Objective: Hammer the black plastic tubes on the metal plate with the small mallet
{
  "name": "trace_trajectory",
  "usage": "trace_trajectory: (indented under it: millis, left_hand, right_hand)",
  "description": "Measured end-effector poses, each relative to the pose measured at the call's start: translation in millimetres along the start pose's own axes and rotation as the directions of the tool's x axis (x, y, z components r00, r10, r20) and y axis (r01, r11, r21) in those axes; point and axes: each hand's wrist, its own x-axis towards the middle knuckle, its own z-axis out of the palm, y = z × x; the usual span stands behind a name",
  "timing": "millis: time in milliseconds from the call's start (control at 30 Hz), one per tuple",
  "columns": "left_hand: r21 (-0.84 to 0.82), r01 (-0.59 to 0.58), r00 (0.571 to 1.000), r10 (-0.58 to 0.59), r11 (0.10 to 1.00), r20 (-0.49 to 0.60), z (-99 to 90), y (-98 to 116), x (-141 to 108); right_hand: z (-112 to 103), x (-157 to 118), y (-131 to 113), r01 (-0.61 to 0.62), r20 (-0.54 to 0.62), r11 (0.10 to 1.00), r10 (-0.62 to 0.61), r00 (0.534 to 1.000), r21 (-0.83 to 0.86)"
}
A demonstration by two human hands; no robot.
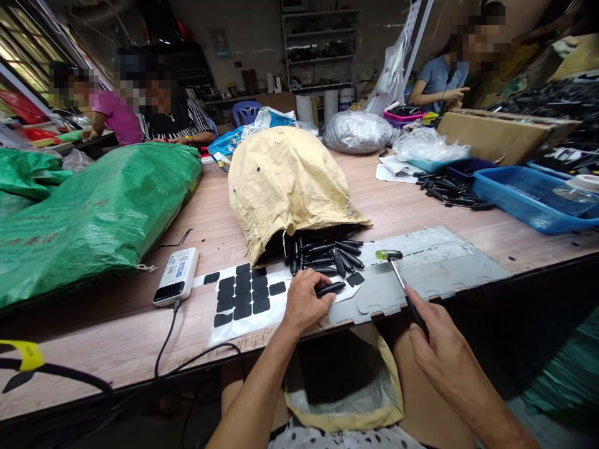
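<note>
In my right hand (435,343) is a small hammer (397,269), gripped by its black handle, its yellowish-tipped head raised over a grey board (433,259). My left hand (306,299) closes its fingers on a black pen-shaped piece (331,288) near the table's front edge. Just beyond it, several more black pen-shaped pieces (322,252) spill from the mouth of a cream sack (290,181). A white sheet with black rounded squares (242,293) lies left of my left hand. One loose black square (355,279) rests right of the held piece.
A white power bank (176,275) with a cable and a green sack (103,206) are on the left. An open bag (390,380) sits between my legs. To the right are a blue tray (533,199) and more black pieces (452,189). Several people sit across the table.
</note>
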Motion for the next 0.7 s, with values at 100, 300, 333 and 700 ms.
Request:
trace_trajectory:
  millis: [100,300,333,700]
  left_hand:
    - [-0.005,0.005,1.0,-0.005,1.0,0.002,0.2,0.1,-0.4]
    - [-0.01,0.02,1.0,-0.019,1.0,0.019,0.4,0.1,1.3]
    - [-0.012,0.016,1.0,-0.016,1.0,0.025,-0.1,0.1,1.8]
    - [-0.41,0.16,0.804,0.123,0.898,0.582,-28.0,39.1,-62.5]
  right_hand:
    - [7.5,0.9,14.7,0.026,-0.041,0.999,-0.027,0.999,-0.034]
    - [12.7,-0.1,10.9,0.051,-0.012,0.989,-0.053,0.998,-0.141]
    - [12.0,0.8,9.9,0.047,-0.019,0.986,-0.05,0.999,-0.159]
    - [2.2,4.8,6.6,-0.055,0.049,0.993,0.061,0.997,-0.1]
